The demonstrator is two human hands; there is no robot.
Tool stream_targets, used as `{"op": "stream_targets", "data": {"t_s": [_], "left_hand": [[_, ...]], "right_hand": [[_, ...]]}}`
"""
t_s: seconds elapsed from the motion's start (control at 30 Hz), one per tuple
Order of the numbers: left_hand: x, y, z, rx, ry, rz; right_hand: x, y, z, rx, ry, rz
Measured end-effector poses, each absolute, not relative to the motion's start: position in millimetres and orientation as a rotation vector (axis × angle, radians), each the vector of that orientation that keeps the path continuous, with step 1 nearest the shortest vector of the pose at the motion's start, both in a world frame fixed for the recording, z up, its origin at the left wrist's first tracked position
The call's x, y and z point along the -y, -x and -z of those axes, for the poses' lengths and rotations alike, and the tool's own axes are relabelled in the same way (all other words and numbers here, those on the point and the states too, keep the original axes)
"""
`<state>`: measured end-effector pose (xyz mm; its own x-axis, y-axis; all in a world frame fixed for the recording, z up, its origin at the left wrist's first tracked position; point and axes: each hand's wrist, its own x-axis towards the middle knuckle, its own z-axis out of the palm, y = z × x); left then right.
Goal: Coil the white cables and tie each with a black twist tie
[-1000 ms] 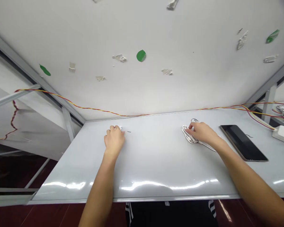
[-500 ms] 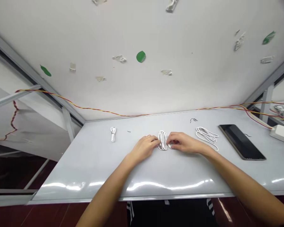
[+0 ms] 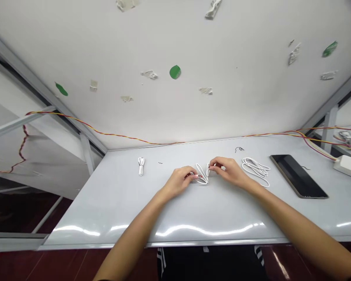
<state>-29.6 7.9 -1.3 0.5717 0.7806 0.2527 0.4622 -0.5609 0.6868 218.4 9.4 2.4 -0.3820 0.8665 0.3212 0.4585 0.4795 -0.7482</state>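
Observation:
Near the middle of the table, a white cable (image 3: 204, 180) is spread in a V of loops between my two hands. My left hand (image 3: 181, 180) pinches its left loops between thumb and fingers. The thumb and fingertips of my right hand (image 3: 226, 169) are closed on the right-hand strands. A second white cable (image 3: 256, 168) lies in loose loops to the right of my right hand. Further left rests a small bundled white cable (image 3: 141, 166), bound round its middle with a dark tie.
A black phone-like slab (image 3: 298, 175) lies on the grey table (image 3: 105, 207) at the right, beside a white power strip (image 3: 349, 166). Dark twist ties (image 3: 239, 148) lie near the back. A red-yellow twisted wire (image 3: 119, 136) runs along the white wall (image 3: 169, 113).
The compact cable coil between my hands has been pulled apart into two fanned loop groups. My right hand has moved slightly up and right; my left hand stays nearly in place.

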Motion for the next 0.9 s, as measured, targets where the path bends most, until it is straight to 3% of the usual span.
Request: {"op": "stream_targets", "data": {"t_s": [0.2,0.57,0.73,0.9], "left_hand": [[-7,28,0,-0.938,-2.106,-0.945],[2,16,-1,-0.879,-2.043,-0.994],[-15,40,-16,-1.149,-1.588,-1.128],[-41,100,-38,-1.777,-1.642,-0.866]], "right_hand": [[-7,-212,-1,1.925,0.944,-0.806],[6,-200,-3,1.892,0.892,-0.856],[-9,-223,-15,1.374,1.107,-1.014],[-40,-286,-18,1.187,1.399,-0.984]]}}
